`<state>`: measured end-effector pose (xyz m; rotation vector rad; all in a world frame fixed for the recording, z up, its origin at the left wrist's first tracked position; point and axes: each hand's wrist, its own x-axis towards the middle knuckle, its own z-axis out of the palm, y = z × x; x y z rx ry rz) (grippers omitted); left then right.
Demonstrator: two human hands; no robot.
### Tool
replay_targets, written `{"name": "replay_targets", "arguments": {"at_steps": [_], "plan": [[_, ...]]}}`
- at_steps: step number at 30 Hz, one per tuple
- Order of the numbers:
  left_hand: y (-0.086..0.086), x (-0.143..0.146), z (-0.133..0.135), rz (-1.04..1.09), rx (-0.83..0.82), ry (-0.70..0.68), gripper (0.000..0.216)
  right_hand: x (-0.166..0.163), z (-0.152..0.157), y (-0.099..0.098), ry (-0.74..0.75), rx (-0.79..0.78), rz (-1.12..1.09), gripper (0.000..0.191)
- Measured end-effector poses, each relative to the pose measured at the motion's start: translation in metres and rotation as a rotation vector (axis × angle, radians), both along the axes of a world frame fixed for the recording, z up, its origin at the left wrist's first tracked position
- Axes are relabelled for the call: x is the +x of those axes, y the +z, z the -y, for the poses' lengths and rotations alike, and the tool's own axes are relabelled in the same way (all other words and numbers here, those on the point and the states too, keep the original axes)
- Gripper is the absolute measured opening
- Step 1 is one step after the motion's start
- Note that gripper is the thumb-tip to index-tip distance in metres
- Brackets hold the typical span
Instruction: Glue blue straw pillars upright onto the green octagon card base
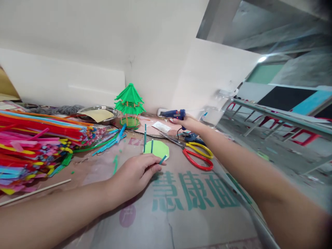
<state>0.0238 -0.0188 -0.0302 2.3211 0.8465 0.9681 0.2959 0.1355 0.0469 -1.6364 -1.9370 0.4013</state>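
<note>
My left hand (141, 173) is closed in a pinch around a short teal stick (163, 159), at the near edge of a light green paper disc (160, 148). Two more teal sticks stand upright at the disc's left side, the taller stick (145, 138) on its rim. Farther back, my right hand (188, 122) grips a blue hot glue gun (173, 113) whose nozzle points left. Part of its handle is hidden by the fingers. Scissors (198, 155) with one red and one yellow handle lie open to the right of the disc.
A green pagoda-like model (130, 103) stands by the wall. Bundles of colourful pipe cleaners (38, 145) fill the left side, with a wooden stick (38, 191) in front. A metal bowl (111, 114) sits behind them. The table's right edge runs beside my right forearm.
</note>
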Motion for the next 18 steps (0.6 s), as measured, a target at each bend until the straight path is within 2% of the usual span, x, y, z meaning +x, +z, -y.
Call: {"name": "replay_targets", "arguments": {"at_steps": [5,10,14,18], "plan": [[-0.002,0.0,0.0,0.014,-0.017,-0.025,0.023,0.004,-0.024,-0.025,-0.036,-0.122,0.088,0.027],[0.001,0.001,0.001,0.006,-0.054,-0.034,0.025,0.01,-0.024,-0.028,-0.035,-0.18,0.138,0.028],[0.004,0.0,0.003,-0.012,-0.135,-0.005,0.029,0.024,-0.013,-0.023,-0.027,-0.113,0.227,0.033],[0.007,-0.001,0.006,0.007,-0.157,0.007,0.03,0.039,0.021,-0.018,-0.078,0.059,0.327,0.036]]}}
